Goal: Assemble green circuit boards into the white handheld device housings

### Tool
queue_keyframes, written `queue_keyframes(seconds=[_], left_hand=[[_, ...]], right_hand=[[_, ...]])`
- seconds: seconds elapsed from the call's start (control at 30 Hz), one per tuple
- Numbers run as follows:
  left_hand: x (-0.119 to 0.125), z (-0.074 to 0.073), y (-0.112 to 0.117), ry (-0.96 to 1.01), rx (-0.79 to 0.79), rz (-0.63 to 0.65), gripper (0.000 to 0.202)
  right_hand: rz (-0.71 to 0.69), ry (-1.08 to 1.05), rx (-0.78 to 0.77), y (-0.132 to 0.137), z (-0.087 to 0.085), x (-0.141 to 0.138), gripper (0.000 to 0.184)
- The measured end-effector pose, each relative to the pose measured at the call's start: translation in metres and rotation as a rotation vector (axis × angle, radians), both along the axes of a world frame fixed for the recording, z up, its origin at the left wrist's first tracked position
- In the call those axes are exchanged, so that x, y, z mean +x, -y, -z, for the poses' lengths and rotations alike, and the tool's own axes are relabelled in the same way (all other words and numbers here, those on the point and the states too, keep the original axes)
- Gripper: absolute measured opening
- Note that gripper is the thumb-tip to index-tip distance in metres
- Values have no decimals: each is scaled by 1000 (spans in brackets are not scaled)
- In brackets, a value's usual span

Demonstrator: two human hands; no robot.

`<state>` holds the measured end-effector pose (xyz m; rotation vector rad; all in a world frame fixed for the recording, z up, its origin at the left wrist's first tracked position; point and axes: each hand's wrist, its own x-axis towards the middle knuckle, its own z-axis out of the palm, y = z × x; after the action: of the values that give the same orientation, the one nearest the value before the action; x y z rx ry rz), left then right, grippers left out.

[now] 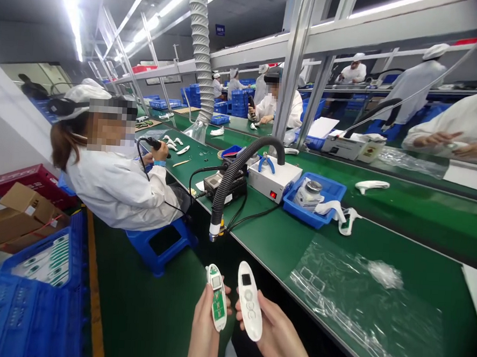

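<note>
In my left hand is an open white device half, with a green circuit board and a small grey screen facing up. My right hand grips a white oval cover that has a dark window and several round button shapes. Both hands are closed around their pieces, held side by side and slightly apart, in front of the bench edge. Neither piece touches the other. The fingers behind each piece are partly hidden.
Right of my hands, a clear plastic sheet lies on the green bench. Beyond it are a blue tray, white housings and a black flexible hose. A co-worker sits at left, near stacked blue crates.
</note>
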<state>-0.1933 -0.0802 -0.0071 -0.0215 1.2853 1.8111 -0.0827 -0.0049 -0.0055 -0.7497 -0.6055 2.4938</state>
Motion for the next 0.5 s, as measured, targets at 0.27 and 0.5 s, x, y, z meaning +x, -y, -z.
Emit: queue_keyframes(seconds=[0.27, 0.5], left_hand=[[30, -24, -10, -142, 28, 126, 41], [56, -22, -28, -285, 64, 137, 45]], right_hand=[[-88, 109, 498, -4, -8, 29, 37], [-30, 118, 592, -5, -8, 36, 33]])
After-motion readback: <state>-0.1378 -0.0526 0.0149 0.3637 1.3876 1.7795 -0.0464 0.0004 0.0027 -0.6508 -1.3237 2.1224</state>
